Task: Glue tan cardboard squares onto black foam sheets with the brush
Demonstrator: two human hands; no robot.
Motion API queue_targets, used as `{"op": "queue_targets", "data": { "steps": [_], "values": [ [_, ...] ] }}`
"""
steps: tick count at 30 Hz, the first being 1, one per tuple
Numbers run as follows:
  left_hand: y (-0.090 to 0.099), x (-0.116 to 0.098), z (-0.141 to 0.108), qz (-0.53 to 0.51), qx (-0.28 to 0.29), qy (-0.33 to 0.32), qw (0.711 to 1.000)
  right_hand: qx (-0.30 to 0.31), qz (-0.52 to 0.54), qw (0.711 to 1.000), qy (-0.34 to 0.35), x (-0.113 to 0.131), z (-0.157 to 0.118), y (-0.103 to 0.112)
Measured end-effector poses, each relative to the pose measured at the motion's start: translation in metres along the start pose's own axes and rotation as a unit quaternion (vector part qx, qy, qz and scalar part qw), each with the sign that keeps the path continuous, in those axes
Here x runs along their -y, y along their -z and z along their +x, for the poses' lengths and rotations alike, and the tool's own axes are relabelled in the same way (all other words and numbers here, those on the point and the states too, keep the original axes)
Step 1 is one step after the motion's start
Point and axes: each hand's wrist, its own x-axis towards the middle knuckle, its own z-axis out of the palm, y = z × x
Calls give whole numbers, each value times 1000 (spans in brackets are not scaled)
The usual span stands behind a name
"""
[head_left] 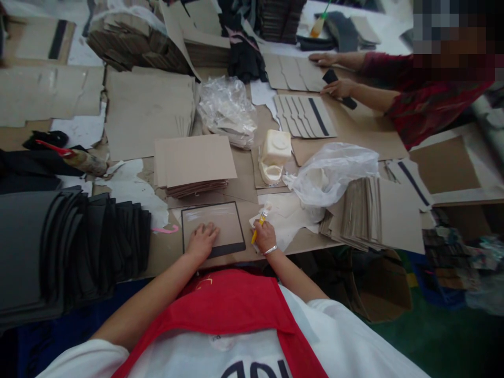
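Note:
My left hand [202,242] lies open on a grey-brown board [224,223] edged in black, its fingers resting on the upper face. A shiny streak runs along the board's far part. To the right, my right hand [265,236] is closed around a yellow-handled brush [259,226]. The brush's tip points away from me, over a stained white sheet [291,210]. Just beyond the black-edged board stands a pile of plain boards [197,160]. An off-white plastic container [275,149] with a cut opening sits past the brush.
Black folded pieces [79,241] are stacked at the left, by a red-tipped bottle [84,159]. Clear plastic bags [334,170] and leaning boards [370,212] occupy the right. Across the table, a co-worker's hands [338,88] handle a black strip [340,90] over boards.

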Motion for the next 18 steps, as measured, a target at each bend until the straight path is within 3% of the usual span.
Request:
{"op": "queue_targets", "data": {
  "steps": [6, 10, 13, 16, 18],
  "values": [
    [-4, 1, 0, -26, -9, 8, 1000, -9, 40, 999, -27, -10, 4, -9],
    [-1, 6, 1, -31, 5, 4, 1000, -18, 122, 988, -95, -6, -2, 1],
    [10, 5, 4, -64, -4, 3, 998, -41, 193, 971, -134, 10, -6, 17],
    [27, -9, 10, -187, -59, -63, 978, -62, 310, 940, -126, 36, -4, 41],
    [36, -23, 16, -330, -53, -113, 936, -65, 396, 910, -104, 54, 1, 58]
  ]
}}
